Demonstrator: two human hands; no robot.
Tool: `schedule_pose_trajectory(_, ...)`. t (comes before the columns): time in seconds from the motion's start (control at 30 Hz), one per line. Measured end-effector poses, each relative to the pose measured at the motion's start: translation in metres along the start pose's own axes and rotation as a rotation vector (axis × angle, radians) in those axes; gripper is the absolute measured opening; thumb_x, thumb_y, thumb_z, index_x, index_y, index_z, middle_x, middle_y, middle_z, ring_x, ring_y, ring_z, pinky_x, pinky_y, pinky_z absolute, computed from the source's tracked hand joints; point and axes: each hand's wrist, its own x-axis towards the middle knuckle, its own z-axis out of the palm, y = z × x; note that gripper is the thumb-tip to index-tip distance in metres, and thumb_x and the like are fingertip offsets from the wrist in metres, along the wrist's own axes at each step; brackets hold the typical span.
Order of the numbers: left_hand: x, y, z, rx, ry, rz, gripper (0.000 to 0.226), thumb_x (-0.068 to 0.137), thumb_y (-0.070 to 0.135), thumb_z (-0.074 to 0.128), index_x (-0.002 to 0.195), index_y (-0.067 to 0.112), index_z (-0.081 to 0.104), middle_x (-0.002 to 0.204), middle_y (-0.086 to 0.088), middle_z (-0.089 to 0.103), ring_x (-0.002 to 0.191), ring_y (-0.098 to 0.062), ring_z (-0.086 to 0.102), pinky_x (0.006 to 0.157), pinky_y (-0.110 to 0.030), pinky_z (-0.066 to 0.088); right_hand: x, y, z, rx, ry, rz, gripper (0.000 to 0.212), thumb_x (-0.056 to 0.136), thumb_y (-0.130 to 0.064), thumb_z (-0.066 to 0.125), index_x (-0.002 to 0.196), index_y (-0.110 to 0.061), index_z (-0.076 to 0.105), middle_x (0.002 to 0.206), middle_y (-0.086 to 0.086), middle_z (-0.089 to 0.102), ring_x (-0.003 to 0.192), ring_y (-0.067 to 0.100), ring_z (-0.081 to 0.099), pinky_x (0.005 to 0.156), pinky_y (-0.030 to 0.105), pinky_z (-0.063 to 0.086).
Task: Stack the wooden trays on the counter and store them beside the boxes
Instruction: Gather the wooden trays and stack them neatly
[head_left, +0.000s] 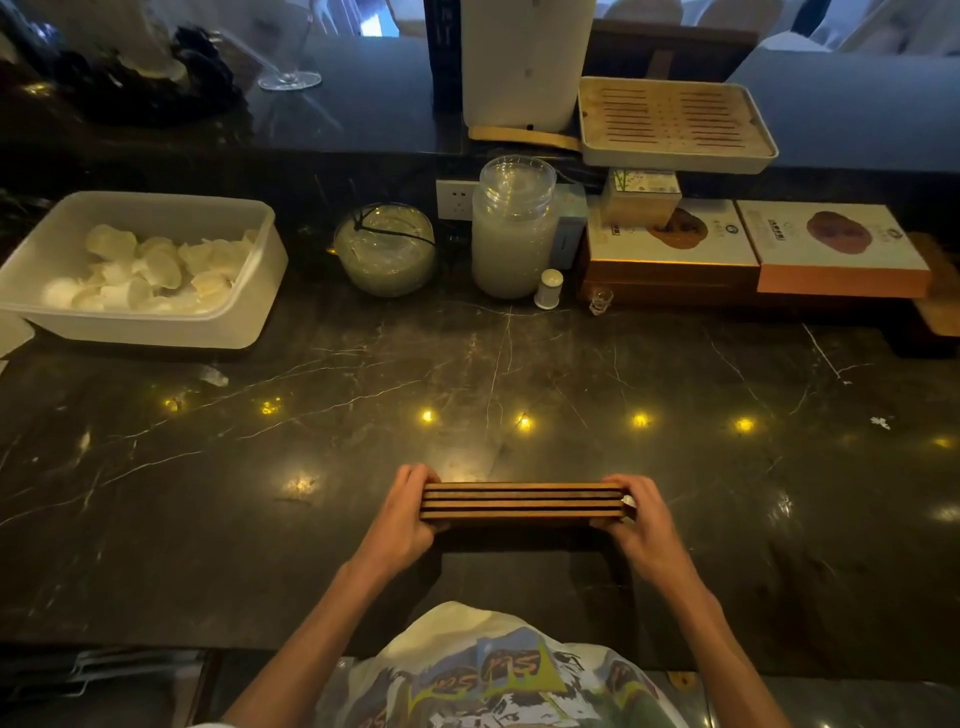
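- dark marble counter (519, 364), white-veined, mirroring a row of small yellow lights;
- raised dark ledge (337, 104) along its far edge;
- white wall socket (456, 199) beneath the ledge;
- bluish daylight beyond

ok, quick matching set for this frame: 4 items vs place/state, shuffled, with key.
Items:
1. stack of wooden trays
2. white tub
3. glass jar
4. boxes

Places/states:
A. far right on the counter
B. held at both ends by the left hand and right hand
C. far left, holding pale pieces
D. centre back, by the wall socket

Pairs: 1-B, 2-C, 3-D, 4-A
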Motion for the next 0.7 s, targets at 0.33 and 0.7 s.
schedule_pose_trajectory(0.33, 0.015, 0.051, 0.021, 0.712, -0.009, 0.208, 0.057, 0.081, 0.056, 0.06, 0.127, 0.027, 0.042, 0.127, 0.005, 0.05, 0.116, -0.018, 0.045, 0.098, -0.037, 0.037, 0.006, -0.01, -0.002, -0.098, -0.072, 0.069, 0.047, 0.081, -0.011, 0.074, 0.122, -0.021, 0.052, 0.121, -0.006, 0.049, 0.115, 0.011, 0.053, 0.095, 0.024, 0.047)
schedule_pose_trajectory(0.7, 0.011, 0.048, 0.026, 0.782, 0.083, 0.24, 0.045, 0.082, 0.054, 0.056, 0.117, 0.026, 0.048, 0.114, 0.004, 0.056, 0.099, -0.017, 0.05, 0.081, -0.035, 0.038, 0.0, -0.07, 0.063, -0.832, -0.075, -0.274, 0.108, 0.077, -0.068, 0.059, 0.155, -0.019, 0.002, 0.16, 0.003, 0.022, 0.148, 0.026, 0.017, 0.12, 0.052, 0.002)
